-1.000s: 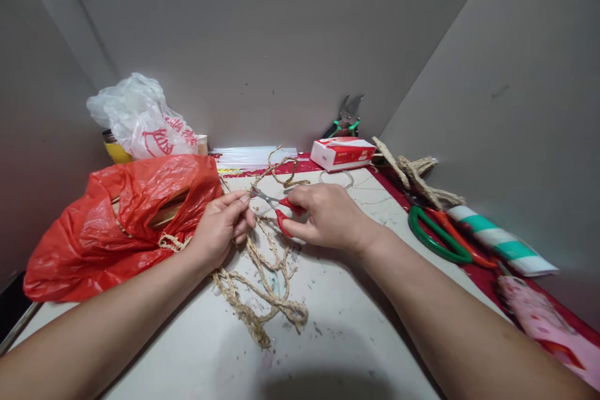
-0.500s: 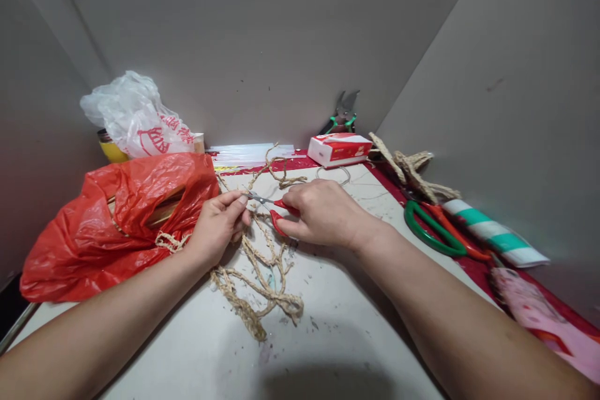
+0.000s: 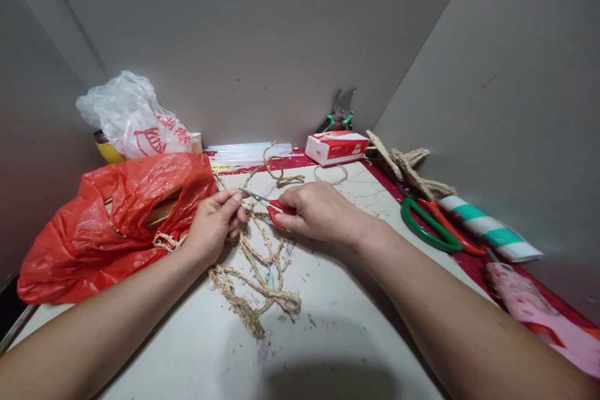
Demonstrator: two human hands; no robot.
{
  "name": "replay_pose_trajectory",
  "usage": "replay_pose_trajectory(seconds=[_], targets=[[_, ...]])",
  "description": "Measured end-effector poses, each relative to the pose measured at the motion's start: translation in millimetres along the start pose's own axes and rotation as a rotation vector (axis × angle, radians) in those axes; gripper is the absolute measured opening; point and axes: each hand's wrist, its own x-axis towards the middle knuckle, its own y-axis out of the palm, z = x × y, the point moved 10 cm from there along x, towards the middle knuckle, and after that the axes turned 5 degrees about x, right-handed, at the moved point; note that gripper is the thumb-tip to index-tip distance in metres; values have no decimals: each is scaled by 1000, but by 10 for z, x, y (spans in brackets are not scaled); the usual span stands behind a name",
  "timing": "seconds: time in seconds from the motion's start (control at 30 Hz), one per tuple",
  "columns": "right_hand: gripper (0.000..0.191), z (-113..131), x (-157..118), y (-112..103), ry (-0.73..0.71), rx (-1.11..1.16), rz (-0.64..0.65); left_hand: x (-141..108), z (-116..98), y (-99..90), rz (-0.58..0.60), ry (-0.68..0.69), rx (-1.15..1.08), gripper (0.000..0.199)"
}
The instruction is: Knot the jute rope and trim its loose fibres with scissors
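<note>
My right hand [image 3: 321, 211] grips the red handles of small scissors [image 3: 276, 207], whose blades point left to the fingertips of my left hand [image 3: 216, 222]. The left thumb and fingers are pinched together by the blade tips, on what looks like the braided straw cord; the exact spot is too small to make out. Below the hands, the tan braided cord [image 3: 253, 287] lies in loops on the white tabletop [image 3: 328, 337]. More of that cord curls behind the scissors.
A red plastic bag [image 3: 107, 231] sits at the left, a white bag [image 3: 135, 119] behind it. At the back are clear sticks [image 3: 253, 153], a red-and-white box [image 3: 336, 148] and pruners [image 3: 344, 109]. Green-handled scissors [image 3: 429, 228] and a striped roll [image 3: 490, 228] lie right.
The scissor blades look closer together than before, and their handles have drawn nearer each other. The whole view has shifted slightly; the cord loops lie as they did.
</note>
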Motion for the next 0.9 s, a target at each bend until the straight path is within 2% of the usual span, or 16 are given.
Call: replay_pose_trajectory(seconds=[0.13, 0.4, 0.77, 0.9], targets=[[26, -17, 2, 23, 1, 64, -1, 2, -15, 6, 5, 4, -19, 25], [32, 116, -2, -121, 8, -150, -110, 7, 2, 14, 22, 29, 46, 26], [31, 83, 32, -48, -12, -24, -82, 15, 2, -2, 4, 21, -2, 18], [31, 86, 16, -77, -26, 11, -123, 11, 7, -1, 7, 11, -5, 18]])
